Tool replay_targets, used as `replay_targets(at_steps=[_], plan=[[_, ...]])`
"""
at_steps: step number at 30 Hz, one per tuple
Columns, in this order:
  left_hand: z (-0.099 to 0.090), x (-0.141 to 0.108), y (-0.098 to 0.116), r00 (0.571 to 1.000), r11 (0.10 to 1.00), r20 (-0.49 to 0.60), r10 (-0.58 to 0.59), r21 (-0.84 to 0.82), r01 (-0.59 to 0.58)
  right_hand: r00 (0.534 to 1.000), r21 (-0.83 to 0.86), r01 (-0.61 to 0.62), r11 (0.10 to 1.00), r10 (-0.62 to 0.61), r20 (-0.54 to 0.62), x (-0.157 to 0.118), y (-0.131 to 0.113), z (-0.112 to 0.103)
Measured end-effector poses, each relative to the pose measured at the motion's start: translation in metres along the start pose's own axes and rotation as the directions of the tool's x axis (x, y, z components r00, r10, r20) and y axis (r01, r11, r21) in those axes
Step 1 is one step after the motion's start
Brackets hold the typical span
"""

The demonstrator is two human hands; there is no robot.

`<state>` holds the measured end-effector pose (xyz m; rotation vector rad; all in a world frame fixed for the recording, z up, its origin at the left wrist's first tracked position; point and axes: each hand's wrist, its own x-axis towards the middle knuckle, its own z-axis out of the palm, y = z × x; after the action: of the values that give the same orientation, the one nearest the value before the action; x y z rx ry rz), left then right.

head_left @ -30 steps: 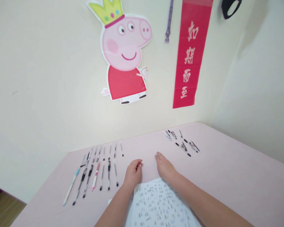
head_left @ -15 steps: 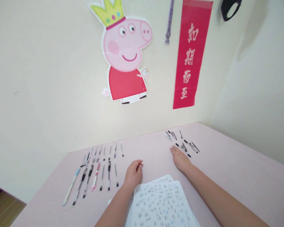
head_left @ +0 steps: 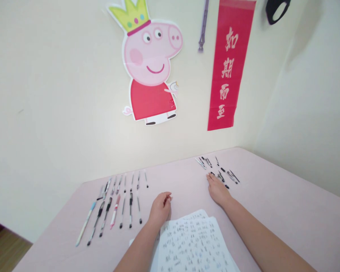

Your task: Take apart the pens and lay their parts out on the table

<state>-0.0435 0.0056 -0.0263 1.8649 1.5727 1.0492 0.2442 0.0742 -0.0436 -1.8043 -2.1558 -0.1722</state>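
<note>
My left hand [head_left: 161, 206] rests on the pink tabletop just above the written sheets [head_left: 191, 241], its fingers curled together; what they hold, if anything, is hidden. My right hand [head_left: 217, 189] reaches forward to the near left side of a scattered group of black pen parts, fingertips beside a small black piece [head_left: 212, 173]. Whether its fingers grip anything cannot be made out. Two rows of pens and refills lie on the left, among them a pink pen [head_left: 115, 211], a blue and white pen [head_left: 85, 223] and a black-capped pen [head_left: 130, 209].
The pink table [head_left: 277, 196] meets the wall at the back. On the wall are a cartoon pig cutout [head_left: 151, 98], a red banner with white characters [head_left: 229, 68], a purple strap [head_left: 203, 26] and a black item [head_left: 276, 11].
My right hand has shifted slightly to the right, closer to the small black pieces. My left hand has barely moved.
</note>
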Motion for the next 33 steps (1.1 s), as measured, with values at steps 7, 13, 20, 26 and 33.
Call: replay_targets(at_steps=[7, 13, 20, 26, 33], plan=[[-0.001, -0.002, 0.004, 1.000, 1.000, 0.010, 0.001, 0.028, -0.001, 1.000, -0.012, 0.007, 1.000, -0.007, -0.028, 0.000, -0.004, -0.006], [-0.001, -0.002, 0.005, 1.000, 0.999, 0.016, 0.002, 0.043, -0.003, 0.997, -0.013, 0.015, 1.000, -0.016, -0.069, -0.002, -0.006, -0.011], [0.000, -0.001, 0.002, 1.000, 0.999, 0.012, 0.008, 0.034, -0.009, 0.987, 0.072, 0.086, 0.994, -0.075, -0.141, -0.004, -0.018, -0.021], [0.000, -0.001, 0.002, 1.000, 0.999, -0.002, 0.015, 0.034, -0.015, 0.956, 0.230, 0.277, 0.933, -0.244, -0.164, -0.016, -0.078, -0.055], [0.001, 0.000, -0.002, 1.000, 0.999, -0.006, 0.027, 0.018, -0.027, 0.789, 0.358, 0.551, 0.754, -0.610, 0.070, -0.049, -0.154, -0.063]])
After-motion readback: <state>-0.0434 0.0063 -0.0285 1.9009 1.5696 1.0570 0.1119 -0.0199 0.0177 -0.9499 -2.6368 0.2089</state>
